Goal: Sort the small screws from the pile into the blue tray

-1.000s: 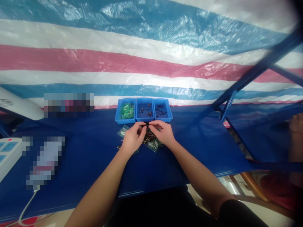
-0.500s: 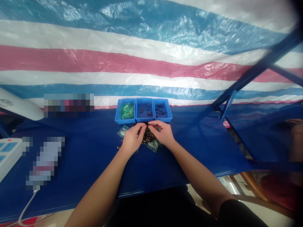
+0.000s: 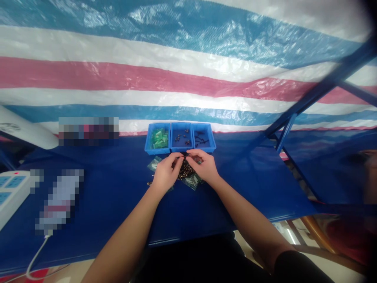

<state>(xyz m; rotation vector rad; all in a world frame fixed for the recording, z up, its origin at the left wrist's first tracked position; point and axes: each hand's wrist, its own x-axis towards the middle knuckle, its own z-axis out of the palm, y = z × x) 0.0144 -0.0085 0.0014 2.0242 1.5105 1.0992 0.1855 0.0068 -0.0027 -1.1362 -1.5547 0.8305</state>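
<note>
My left hand [image 3: 167, 169] and my right hand [image 3: 204, 164] meet fingertip to fingertip above a pile of small brass-coloured and dark metal parts [image 3: 185, 170]. Both are closed in a pinch on something small and dark that I cannot make out. Small clear plastic packets lie around the pile, one packet [image 3: 192, 181] under my right hand and another packet [image 3: 154, 163] beyond my left wrist. Just past my fingers stand three blue bins in a row. The left bin [image 3: 157, 151] holds green pieces, the middle bin [image 3: 181, 149] a few small metal parts, the right bin [image 3: 204, 149] thin dark pieces.
A white power strip [image 3: 14, 196] lies at the left beside a blurred-out object [image 3: 60, 200] with a white cable [image 3: 37, 255]. A blue metal frame [image 3: 312, 92] slants across the right. Striped sheeting [image 3: 176, 74] hangs behind the blue table [image 3: 112, 220]. Part of another person shows at far right.
The view has shifted very slightly, moving everything a little to the right. My hands stay pinched together over the pile, with hardly any change in the fingers.
</note>
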